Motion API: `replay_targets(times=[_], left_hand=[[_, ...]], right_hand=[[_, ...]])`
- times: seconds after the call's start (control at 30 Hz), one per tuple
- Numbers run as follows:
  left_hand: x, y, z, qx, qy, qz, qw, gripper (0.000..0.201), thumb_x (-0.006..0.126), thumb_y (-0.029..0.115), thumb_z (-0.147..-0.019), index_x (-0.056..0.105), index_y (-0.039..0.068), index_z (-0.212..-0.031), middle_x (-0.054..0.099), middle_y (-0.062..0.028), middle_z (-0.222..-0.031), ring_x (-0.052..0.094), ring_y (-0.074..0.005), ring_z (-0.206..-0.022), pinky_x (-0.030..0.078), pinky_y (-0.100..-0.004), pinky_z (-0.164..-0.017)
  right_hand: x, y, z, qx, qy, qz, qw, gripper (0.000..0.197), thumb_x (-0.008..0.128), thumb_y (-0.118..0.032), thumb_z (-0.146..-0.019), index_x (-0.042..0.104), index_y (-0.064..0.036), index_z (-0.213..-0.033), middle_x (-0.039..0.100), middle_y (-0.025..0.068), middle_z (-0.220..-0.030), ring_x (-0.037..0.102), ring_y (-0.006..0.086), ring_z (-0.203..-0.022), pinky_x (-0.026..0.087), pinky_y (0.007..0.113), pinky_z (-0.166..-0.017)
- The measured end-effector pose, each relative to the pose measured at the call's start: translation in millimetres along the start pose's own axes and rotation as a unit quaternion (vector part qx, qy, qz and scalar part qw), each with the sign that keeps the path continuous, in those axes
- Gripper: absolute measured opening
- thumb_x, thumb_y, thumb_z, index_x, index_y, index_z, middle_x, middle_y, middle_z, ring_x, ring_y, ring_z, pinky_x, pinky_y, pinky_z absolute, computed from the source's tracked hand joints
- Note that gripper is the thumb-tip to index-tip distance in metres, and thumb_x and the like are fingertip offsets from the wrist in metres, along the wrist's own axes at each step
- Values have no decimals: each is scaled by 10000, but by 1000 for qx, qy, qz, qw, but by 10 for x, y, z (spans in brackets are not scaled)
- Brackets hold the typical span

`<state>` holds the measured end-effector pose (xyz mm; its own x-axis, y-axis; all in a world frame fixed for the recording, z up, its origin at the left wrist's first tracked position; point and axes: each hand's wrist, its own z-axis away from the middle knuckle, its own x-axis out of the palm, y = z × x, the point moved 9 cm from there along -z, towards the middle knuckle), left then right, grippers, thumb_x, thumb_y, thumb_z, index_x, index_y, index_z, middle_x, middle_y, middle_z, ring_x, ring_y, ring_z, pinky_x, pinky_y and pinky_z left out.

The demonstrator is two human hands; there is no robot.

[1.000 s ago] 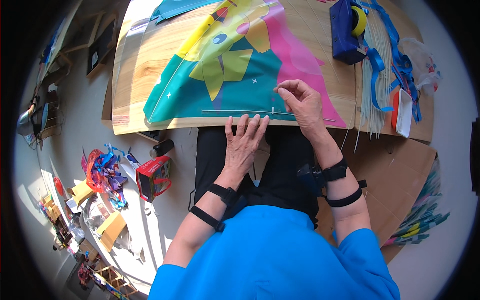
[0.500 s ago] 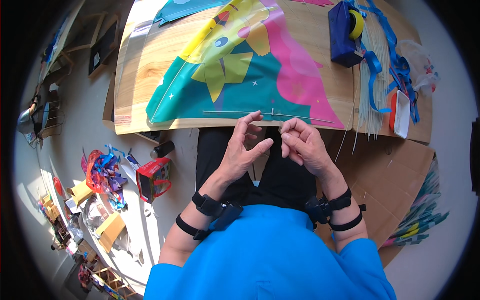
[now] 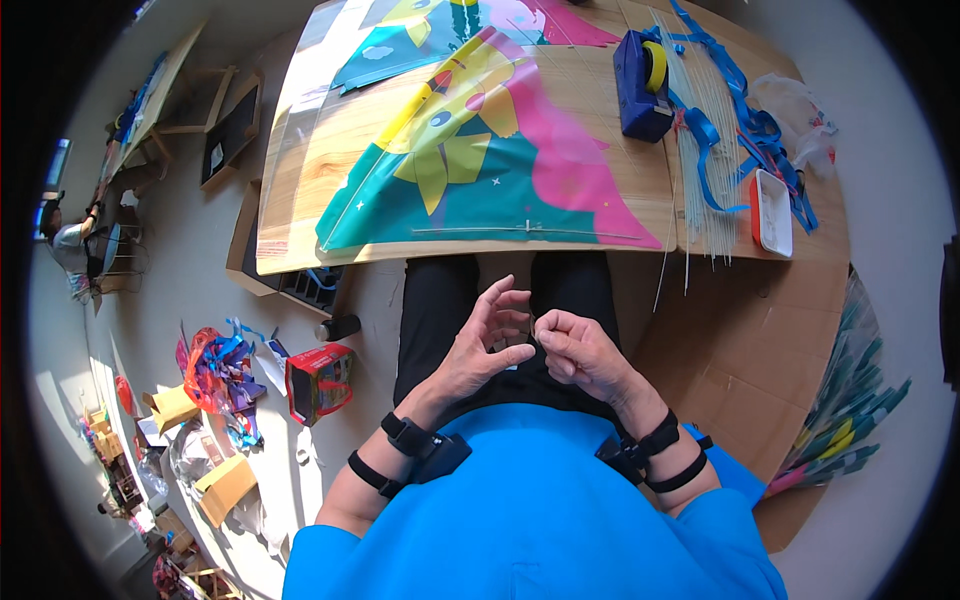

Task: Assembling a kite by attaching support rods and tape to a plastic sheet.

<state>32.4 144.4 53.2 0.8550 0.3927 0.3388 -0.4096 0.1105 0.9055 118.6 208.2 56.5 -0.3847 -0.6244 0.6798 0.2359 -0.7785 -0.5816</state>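
Observation:
My left hand (image 3: 482,338) is raised over my lap, fingers curved and thumb apart, with nothing plainly in its grip. Close beside it, my right hand (image 3: 582,348) is closed in a pinch. A thin dark line shows near its fingertips, too fine to name. Beyond both hands, a triangular kite (image 3: 520,170) in teal, pink and yellow with a cartoon figure lies flat at the table's near edge. Along its lower edge runs a thin pale rod (image 3: 470,231) with a small white fitting (image 3: 528,227) at its middle. Neither hand touches the kite.
On the wooden table (image 3: 300,190) stand a blue tape dispenser (image 3: 642,95) and a red-and-white tray (image 3: 773,212), with many thin pale rods (image 3: 705,150) and blue ribbon (image 3: 745,85) around them. More kite pieces (image 3: 400,50) lie at the back. Cardboard (image 3: 735,350) lies below right.
Both hands have drawn back from the kite's edge toward my body, still close together. The view has shifted, showing more of the table's far side.

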Motion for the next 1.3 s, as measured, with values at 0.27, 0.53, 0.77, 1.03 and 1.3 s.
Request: replay_targets(times=[0.27, 0.53, 0.77, 1.03, 1.3], left_hand=[[199, -62, 372, 0, -48, 78, 996, 146, 633, 84, -895, 586, 41, -1027, 572, -13, -1016, 544, -90, -938, 459, -254, -848], [208, 43, 676, 26, 21, 21, 999, 103, 657, 126, -893, 645, 30, -931, 602, 18, -863, 535, -49, -807, 439, -205, -763], [1, -90, 714, 45, 103, -1, 994, 137, 676, 158, -881, 675, 33, -938, 646, 0, -853, 564, -58, -821, 447, -210, -772], [-102, -129, 721, 54, 72, 75, 993, 156, 654, 176, -899, 650, 40, -974, 637, -6, -913, 575, -77, -877, 450, -232, -847], [-216, -294, 595, 2, 55, 70, 996, 142, 642, 170, -908, 635, 43, -970, 615, 0, -930, 560, -71, -904, 441, -226, -878]], right_hand=[[230, 151, 410, -29, -41, -42, 998, 118, 542, -198, -966, 549, -82, -985, 460, -60, -558, 351, 9, -398, 250, 152, -377], [65, 99, 744, -204, 167, 130, 956, 169, 593, -151, -938, 680, -32, -1022, 533, -47, -617, 412, 4, -477, 314, 164, -426], [170, -123, 925, -349, 346, 302, 817, 213, 587, -153, -939, 670, -19, -1083, 585, -26, -677, 491, 25, -571, 408, 187, -511], [28, 137, 460, -163, 145, 183, 959, 532, 532, -447, -946, 528, 3, -1230, 610, 104, -1115, 562, 155, -1044, 434, 294, -925], [-4, 230, 85, -108, 94, 34, 989, 417, 689, -124, -863, 519, 13, -1218, 632, 93, -1026, 616, 157, -949, 499, 300, -893]])
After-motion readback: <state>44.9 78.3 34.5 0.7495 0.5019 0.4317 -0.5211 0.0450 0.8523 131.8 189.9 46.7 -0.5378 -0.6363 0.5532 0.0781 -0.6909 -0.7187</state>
